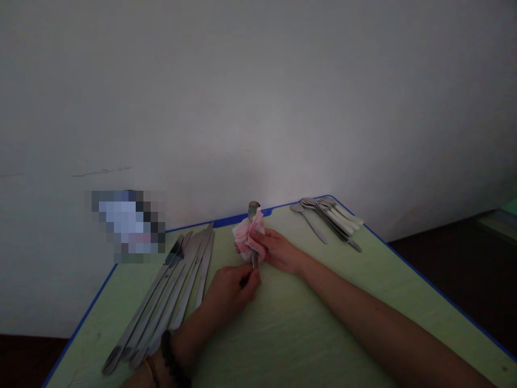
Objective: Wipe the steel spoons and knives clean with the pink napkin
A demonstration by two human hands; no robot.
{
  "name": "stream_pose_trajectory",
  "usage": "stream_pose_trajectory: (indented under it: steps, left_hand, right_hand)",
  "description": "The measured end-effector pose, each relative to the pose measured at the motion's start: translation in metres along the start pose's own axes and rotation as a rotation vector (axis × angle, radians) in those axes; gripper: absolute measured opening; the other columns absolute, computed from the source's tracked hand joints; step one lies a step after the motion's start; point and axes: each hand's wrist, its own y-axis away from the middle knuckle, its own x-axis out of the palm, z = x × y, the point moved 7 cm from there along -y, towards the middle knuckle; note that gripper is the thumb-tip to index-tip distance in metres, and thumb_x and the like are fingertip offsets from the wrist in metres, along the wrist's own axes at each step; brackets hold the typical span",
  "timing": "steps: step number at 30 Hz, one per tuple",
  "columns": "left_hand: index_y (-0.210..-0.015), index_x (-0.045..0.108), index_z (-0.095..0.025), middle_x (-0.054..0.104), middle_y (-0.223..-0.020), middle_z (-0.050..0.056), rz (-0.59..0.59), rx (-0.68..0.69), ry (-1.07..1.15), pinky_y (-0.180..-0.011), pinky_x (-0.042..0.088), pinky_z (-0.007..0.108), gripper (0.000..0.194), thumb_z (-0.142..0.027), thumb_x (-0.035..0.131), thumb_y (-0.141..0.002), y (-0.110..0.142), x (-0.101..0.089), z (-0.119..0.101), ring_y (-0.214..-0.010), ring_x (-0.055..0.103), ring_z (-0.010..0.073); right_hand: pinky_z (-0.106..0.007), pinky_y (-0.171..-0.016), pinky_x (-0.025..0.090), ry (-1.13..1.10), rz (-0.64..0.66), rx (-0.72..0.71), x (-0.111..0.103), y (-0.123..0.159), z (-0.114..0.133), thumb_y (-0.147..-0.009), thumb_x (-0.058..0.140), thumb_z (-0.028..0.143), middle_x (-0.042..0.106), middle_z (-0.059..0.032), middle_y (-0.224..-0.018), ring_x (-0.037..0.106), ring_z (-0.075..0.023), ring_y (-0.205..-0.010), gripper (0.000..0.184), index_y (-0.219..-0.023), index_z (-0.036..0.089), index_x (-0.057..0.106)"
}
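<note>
Above the table's middle, my left hand (235, 291) is closed round the lower handle end of a metal spoon (253, 207). The spoon stands roughly upright, its rounded head poking out at the top. My right hand (278, 249) pinches a crumpled pink-and-white cloth (244, 237) wrapped around the spoon's middle, which the cloth hides. Left of my hands lie several table knives (177, 291) side by side, partly covered by my left forearm. Farther right is a group of spoons (323, 218), some with pale handles, and a single spoon (310, 223) lies just beside them.
The pale green table (307, 334) has a blue edge and stands against a grey wall (258, 108). A pixelated object (129, 223) rests at the far left corner. Dark floor (440, 275) shows beyond the right edge.
</note>
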Motion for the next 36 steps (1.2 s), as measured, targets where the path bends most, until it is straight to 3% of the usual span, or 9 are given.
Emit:
stream_pose_trajectory:
  steps: [5, 8, 13, 18, 22, 26, 31, 36]
  left_hand:
    - [-0.071, 0.057, -0.020, 0.063, -0.060, 0.000, -0.052, -0.004, 0.071, -0.060, 0.040, 0.025, 0.032, -0.035, 0.036, -0.090, -0.001, -0.005, 0.000, -0.058, 0.058, 0.0164]
    - [-0.074, 0.058, -0.020, 0.062, -0.057, 0.000, -0.053, -0.018, 0.085, -0.063, 0.041, 0.025, 0.037, -0.039, 0.033, -0.093, -0.001, -0.005, 0.001, -0.057, 0.058, 0.0169]
    - [-0.075, 0.057, -0.020, 0.060, -0.054, -0.002, -0.036, -0.031, 0.058, -0.061, 0.039, 0.025, 0.035, -0.038, 0.033, -0.093, -0.002, -0.004, 0.001, -0.055, 0.057, 0.0163]
    - [-0.055, 0.043, -0.021, 0.044, -0.045, -0.005, 0.037, -0.030, 0.020, -0.051, 0.031, 0.023, 0.035, -0.034, 0.036, -0.087, -0.001, 0.001, 0.003, -0.045, 0.045, 0.0119]
    - [-0.054, 0.033, -0.021, 0.030, -0.049, -0.006, 0.047, -0.022, 0.076, -0.045, 0.021, 0.023, 0.032, -0.036, 0.036, -0.083, 0.000, 0.003, 0.010, -0.045, 0.032, 0.0094]
    - [-0.054, 0.036, -0.020, 0.032, -0.049, -0.006, 0.040, -0.036, 0.067, -0.047, 0.022, 0.023, 0.038, -0.041, 0.034, -0.086, -0.001, 0.004, 0.014, -0.046, 0.034, 0.0098]
    - [-0.057, 0.041, -0.020, 0.040, -0.049, -0.005, 0.034, -0.030, 0.010, -0.050, 0.024, 0.025, 0.041, -0.045, 0.034, -0.088, -0.002, 0.005, 0.011, -0.047, 0.040, 0.0112]
    - [-0.054, 0.036, -0.021, 0.037, -0.048, -0.004, 0.047, -0.035, -0.040, -0.049, 0.023, 0.026, 0.042, -0.045, 0.031, -0.087, -0.002, 0.004, 0.011, -0.046, 0.036, 0.0112]
  right_hand:
    - [-0.020, -0.042, 0.037, 0.065, 0.074, 0.024, 0.004, 0.002, -0.006, -0.066, 0.074, 0.050, 0.061, 0.0021, -0.058, 0.048, -0.0071, -0.044, 0.040, -0.077, 0.013, 0.064]
    - [-0.021, -0.046, 0.042, 0.013, 0.071, 0.052, 0.003, 0.001, -0.007, -0.072, 0.070, 0.049, 0.066, -0.0015, -0.066, 0.055, -0.0102, -0.050, 0.039, -0.082, 0.012, 0.064]
    - [-0.028, -0.065, 0.051, -0.209, -0.146, 0.007, -0.014, -0.006, 0.000, -0.090, 0.049, 0.042, 0.070, -0.0080, -0.088, 0.064, -0.0161, -0.076, 0.032, -0.096, 0.014, 0.063]
    - [-0.029, -0.066, 0.051, -0.316, -0.288, -0.141, -0.025, -0.010, 0.005, -0.088, 0.053, 0.039, 0.068, -0.0042, -0.088, 0.063, -0.0162, -0.078, 0.024, -0.095, 0.018, 0.060]
    - [-0.025, -0.063, 0.049, -0.232, -0.275, -0.190, -0.025, -0.009, 0.005, -0.071, 0.074, 0.037, 0.067, -0.0003, -0.080, 0.059, -0.0129, -0.070, 0.030, -0.090, 0.018, 0.062]
    - [-0.022, -0.063, 0.046, -0.170, -0.293, -0.227, -0.026, -0.006, 0.008, -0.060, 0.081, 0.037, 0.065, 0.0018, -0.075, 0.057, -0.0112, -0.068, 0.036, -0.084, 0.018, 0.062]
    - [-0.021, -0.059, 0.043, -0.020, -0.298, -0.259, -0.024, -0.005, 0.007, -0.062, 0.078, 0.042, 0.062, 0.0025, -0.072, 0.053, -0.0101, -0.064, 0.035, -0.082, 0.018, 0.062]
    - [-0.024, -0.058, 0.044, 0.205, -0.393, -0.311, -0.027, -0.001, 0.011, -0.071, 0.066, 0.051, 0.062, 0.0007, -0.075, 0.053, -0.0129, -0.063, 0.037, -0.090, 0.019, 0.060]
